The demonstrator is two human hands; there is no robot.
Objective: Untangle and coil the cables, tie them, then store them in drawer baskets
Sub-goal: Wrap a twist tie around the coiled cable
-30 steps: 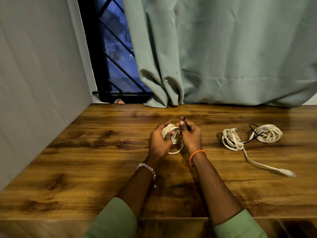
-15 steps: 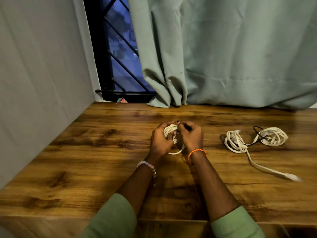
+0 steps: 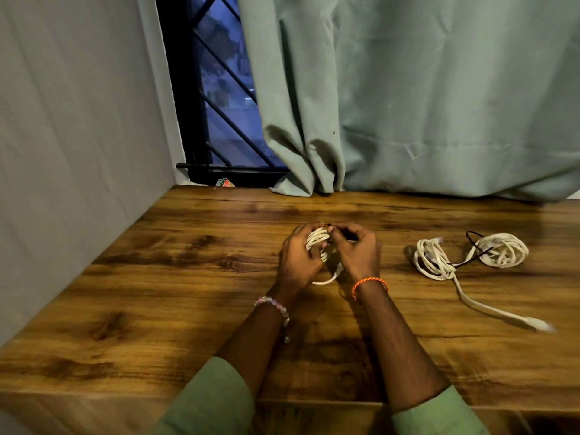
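A small coil of white cable (image 3: 317,241) sits between both hands over the middle of the wooden table (image 3: 157,293). My left hand (image 3: 298,257) is closed around the coil's left side. My right hand (image 3: 357,251) pinches a thin black tie at the coil's top, fingers closed; most of the tie is hidden. A loop of the cable hangs out below the hands. To the right lie two more white cable bundles: one loose coil (image 3: 431,259) with a long tail ending in a plug (image 3: 538,324), and one coil (image 3: 502,249) with a black tie lying across it.
A grey wall stands along the table's left side. A green curtain (image 3: 408,105) hangs behind the table, beside a dark barred window (image 3: 219,105). A small packet (image 3: 224,182) lies on the sill.
My right hand's fingers closed in over the coil's top, hiding the black tie that stuck up before. The camera shifted a little; the cables on the right stayed put.
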